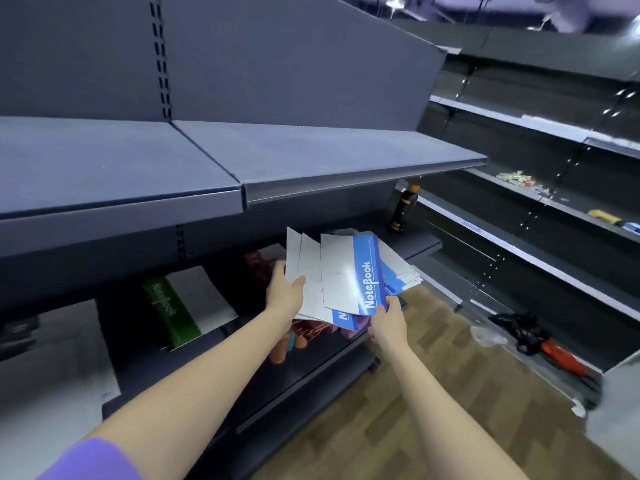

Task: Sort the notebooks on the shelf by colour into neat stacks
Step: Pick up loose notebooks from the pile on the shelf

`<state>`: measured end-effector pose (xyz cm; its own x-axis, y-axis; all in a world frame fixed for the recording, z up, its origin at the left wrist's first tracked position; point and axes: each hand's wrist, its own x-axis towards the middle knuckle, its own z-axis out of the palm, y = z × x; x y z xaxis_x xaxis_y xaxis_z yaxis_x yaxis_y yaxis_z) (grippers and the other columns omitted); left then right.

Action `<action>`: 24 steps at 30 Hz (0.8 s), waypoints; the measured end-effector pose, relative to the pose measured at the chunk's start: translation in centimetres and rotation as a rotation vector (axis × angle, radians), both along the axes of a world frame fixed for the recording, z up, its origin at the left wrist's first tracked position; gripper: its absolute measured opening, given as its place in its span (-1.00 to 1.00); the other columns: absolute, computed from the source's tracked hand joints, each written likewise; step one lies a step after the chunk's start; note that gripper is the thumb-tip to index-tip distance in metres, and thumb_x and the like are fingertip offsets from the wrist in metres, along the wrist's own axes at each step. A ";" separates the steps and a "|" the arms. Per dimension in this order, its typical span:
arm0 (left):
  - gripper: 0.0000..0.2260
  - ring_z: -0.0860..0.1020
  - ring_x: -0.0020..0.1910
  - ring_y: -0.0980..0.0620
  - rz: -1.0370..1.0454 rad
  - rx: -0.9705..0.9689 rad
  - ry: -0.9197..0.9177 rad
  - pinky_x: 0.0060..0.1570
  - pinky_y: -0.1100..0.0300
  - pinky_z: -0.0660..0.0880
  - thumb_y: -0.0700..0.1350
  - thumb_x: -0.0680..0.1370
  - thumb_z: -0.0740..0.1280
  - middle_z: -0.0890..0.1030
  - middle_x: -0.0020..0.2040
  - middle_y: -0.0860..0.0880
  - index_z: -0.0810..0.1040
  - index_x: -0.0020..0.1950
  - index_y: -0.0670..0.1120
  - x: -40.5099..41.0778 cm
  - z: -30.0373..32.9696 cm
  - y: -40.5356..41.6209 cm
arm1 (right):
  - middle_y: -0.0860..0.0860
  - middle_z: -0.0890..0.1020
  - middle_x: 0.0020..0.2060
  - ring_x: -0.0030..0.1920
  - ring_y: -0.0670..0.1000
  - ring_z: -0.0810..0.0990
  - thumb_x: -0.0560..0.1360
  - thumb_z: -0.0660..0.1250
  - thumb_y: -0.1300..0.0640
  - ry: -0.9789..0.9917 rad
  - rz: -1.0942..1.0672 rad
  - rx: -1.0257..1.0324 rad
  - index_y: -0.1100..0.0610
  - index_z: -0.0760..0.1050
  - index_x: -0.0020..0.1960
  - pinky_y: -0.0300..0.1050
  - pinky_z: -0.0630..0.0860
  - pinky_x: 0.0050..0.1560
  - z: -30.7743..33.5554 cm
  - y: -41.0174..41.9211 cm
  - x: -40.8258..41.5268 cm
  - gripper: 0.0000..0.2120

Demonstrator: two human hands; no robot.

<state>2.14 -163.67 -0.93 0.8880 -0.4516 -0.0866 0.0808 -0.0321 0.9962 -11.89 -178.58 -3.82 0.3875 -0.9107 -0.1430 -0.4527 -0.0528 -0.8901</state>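
Both hands are holding a fanned bundle of blue notebooks (349, 271) above the lower shelf (311, 372). The left hand (284, 292) is gripping its left edge, the right hand (386, 320) is pinching the bottom corner. A green notebook (173, 313) is lying on the shelf, well to the left.

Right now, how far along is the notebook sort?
Done: the green notebook stack lies on the shelf at left. In hand: the left hand and right hand hold a fanned bunch of blue notebooks, not yet squared up. Left: the reddish notebooks lying loose beneath them, and setting the blue ones down neatly.
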 end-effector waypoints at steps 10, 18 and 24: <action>-0.79 0.53 0.10 -0.06 0.149 0.069 -0.072 0.15 0.03 0.49 -0.24 0.62 0.29 0.55 0.10 -0.03 0.37 0.19 -0.01 -0.7 -0.6 -8.7 | 0.09 0.60 -0.08 -0.22 0.13 0.50 0.49 0.05 0.18 -0.075 -0.009 0.032 0.00 0.46 0.07 0.02 0.50 -0.22 0.2 -15.1 2.0 -0.73; -0.79 0.52 0.04 -0.03 0.334 0.116 -0.116 0.00 0.13 0.42 -0.23 0.63 0.28 0.54 0.07 -0.03 0.37 0.24 -0.09 -2.3 -0.6 -12.8 | 0.19 0.63 -0.24 -0.41 0.11 0.61 0.54 0.11 0.34 -0.007 0.100 0.073 0.19 0.29 0.10 -0.06 0.55 -0.42 0.3 -21.8 1.3 -0.84; -0.81 0.53 -0.07 0.11 0.400 0.057 -0.065 -0.25 0.27 0.42 -0.19 0.64 0.29 0.54 0.05 -0.01 0.36 0.22 -0.07 -4.2 -0.6 -15.1 | 0.07 0.63 -0.26 -0.45 0.02 0.58 0.59 0.25 -0.15 0.039 0.578 0.074 0.22 0.45 -0.02 -0.17 0.37 -0.50 0.6 -20.3 2.0 -0.60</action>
<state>-2.07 -178.77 -1.56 0.9971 -0.0654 -0.0390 0.0347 -0.0663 0.9972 -9.89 -198.85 -3.18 0.8117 -0.5400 -0.2223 -0.4014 -0.2393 -0.8841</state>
